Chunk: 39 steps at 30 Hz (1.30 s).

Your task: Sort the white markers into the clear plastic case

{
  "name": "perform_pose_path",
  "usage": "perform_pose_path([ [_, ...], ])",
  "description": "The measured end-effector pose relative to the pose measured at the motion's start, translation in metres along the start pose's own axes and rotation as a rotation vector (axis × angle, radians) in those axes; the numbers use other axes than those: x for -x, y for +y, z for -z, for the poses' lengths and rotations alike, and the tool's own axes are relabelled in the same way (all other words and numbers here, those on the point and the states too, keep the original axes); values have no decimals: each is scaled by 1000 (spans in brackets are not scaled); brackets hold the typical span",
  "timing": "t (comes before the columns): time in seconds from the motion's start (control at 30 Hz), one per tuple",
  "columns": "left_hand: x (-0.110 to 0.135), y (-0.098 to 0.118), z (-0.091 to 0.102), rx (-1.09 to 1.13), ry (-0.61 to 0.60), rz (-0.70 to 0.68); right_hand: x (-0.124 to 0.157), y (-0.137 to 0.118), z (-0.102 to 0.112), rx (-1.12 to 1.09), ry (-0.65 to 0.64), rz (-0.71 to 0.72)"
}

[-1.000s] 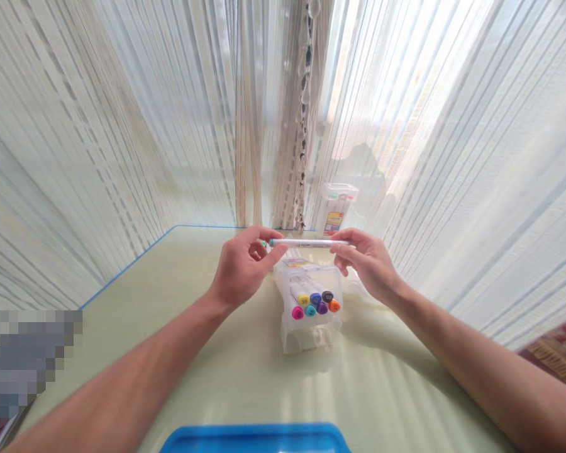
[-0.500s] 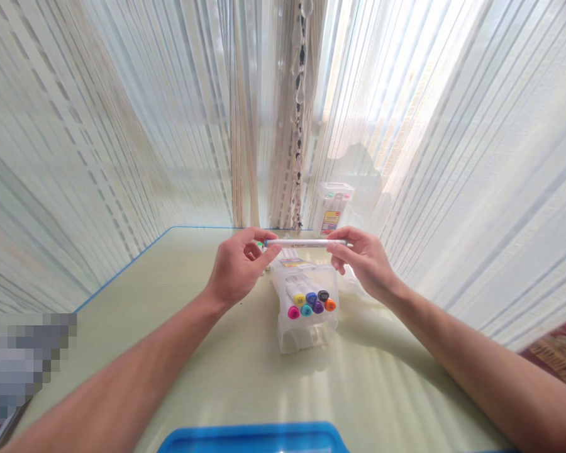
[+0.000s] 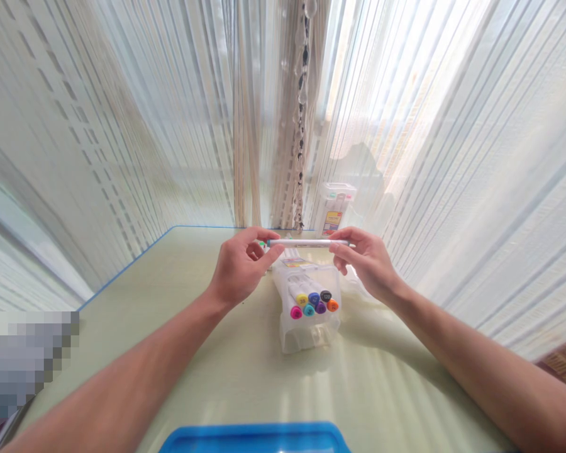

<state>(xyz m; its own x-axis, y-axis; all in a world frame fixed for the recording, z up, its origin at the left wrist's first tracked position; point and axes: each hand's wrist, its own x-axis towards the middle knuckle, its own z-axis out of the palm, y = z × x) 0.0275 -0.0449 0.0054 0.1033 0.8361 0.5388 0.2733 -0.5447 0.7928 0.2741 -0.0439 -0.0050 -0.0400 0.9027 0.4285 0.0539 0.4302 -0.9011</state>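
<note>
A white marker (image 3: 306, 243) with teal ends is held level above the table, one end in each hand. My left hand (image 3: 243, 264) pinches its left end between thumb and fingers. At the opposite end, my right hand (image 3: 365, 261) grips it the same way. Below and just nearer to me lies a clear plastic marker case (image 3: 306, 340) on its side. Several markers (image 3: 314, 302) inside point their numbered, coloured caps toward me: yellow, blue, black, pink, teal, purple and orange. Something with a green end (image 3: 262, 244) shows partly behind my left fingers.
An upright clear marker case (image 3: 337, 211) stands at the table's far edge, against string curtains (image 3: 193, 126). A blue plastic object (image 3: 255, 437) lies at the near edge. The pale green table (image 3: 207, 377) has a blue rim. At lower left is a pixelated area.
The view has shifted very slightly, so everything appears a little farther right. Both hands keep the same hold on the marker.
</note>
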Motion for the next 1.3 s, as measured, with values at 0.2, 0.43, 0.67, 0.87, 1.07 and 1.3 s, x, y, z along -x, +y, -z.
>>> perform_pose_path([
  [0.2, 1, -1, 0, -5, -1, -5, 1, 0, 0, 4, 5, -1],
  [0.43, 1, 0, 0, -5, 0, 13, 0, -1, 1, 14, -3, 11],
  [0.67, -2, -3, 1, 59, 40, 81, 2, -6, -3, 38, 15, 42],
  [0.87, -5, -14, 2, 41, 30, 119, 5, -11, -8, 49, 36, 88],
  [1.07, -6, -19, 3, -27, -65, 169, 7, -9, -10, 41, -3, 134],
  [1.3, -8, -13, 3, -8, -77, 220, 6, -6, -10, 24, -40, 166],
])
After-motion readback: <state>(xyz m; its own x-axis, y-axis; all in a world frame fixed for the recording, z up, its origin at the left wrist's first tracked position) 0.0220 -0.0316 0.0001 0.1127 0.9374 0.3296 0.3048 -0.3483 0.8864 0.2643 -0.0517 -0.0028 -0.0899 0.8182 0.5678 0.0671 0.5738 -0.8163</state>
